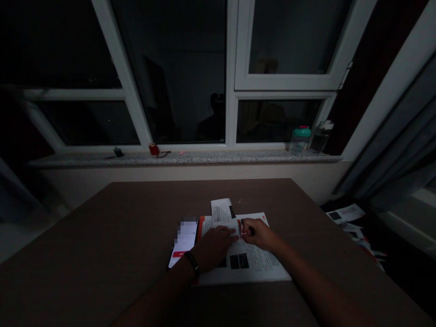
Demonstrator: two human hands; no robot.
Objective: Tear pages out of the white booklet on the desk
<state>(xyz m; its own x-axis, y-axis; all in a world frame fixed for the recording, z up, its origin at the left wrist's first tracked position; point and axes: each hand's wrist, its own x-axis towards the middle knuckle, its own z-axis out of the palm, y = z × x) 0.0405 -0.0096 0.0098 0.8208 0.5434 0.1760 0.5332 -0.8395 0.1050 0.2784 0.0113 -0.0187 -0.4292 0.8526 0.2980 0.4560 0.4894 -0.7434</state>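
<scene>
Head view: a printed sheet (264,268) lies on the table (102,245), with a paper slip (221,210) running far past its edge. The left hand (214,247) rests flat on the sheet; just right of it, the right hand (260,234) pinches a small dark item (251,231). A phone (184,240) lies left.

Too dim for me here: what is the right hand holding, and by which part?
The right hand seems to pinch a small dark object at its end between the fingers; too dim to name it.
</scene>
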